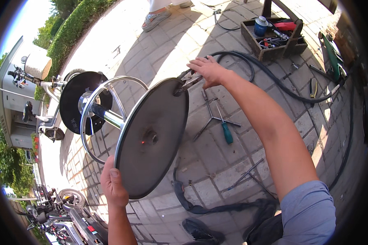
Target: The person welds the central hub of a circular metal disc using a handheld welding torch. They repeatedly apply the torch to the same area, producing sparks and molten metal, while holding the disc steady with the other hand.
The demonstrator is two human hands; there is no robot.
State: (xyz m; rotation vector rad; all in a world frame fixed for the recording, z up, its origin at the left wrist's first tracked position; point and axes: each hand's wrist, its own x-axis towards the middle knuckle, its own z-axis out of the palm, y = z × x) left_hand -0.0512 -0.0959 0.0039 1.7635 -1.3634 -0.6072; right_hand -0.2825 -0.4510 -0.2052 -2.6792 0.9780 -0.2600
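Observation:
A round-based stool with a chrome column [112, 118] and a chrome foot ring [84, 122] lies tipped on its side. The broad grey underside of its base disc [151, 134] faces me, with a small hole at the centre. My left hand [113, 181] grips the lower left rim of this disc, thumb on the grey face. At the upper right rim, my right hand [212, 72] is closed round the handles of metal pliers [189, 84], whose jaws sit at the disc's edge. The palm partly hides the handles. A black disc [75, 104] stands at the column's far end.
A teal-handled screwdriver [227, 132] and a three-armed wrench [210, 116] lie on the paving. Beyond are a wooden toolbox [270, 53], a black hose [274, 79] and yellow-handled pliers [313, 87]. Parked scooters [75, 220] stand at left; a person's sandalled foot [156, 19] is ahead.

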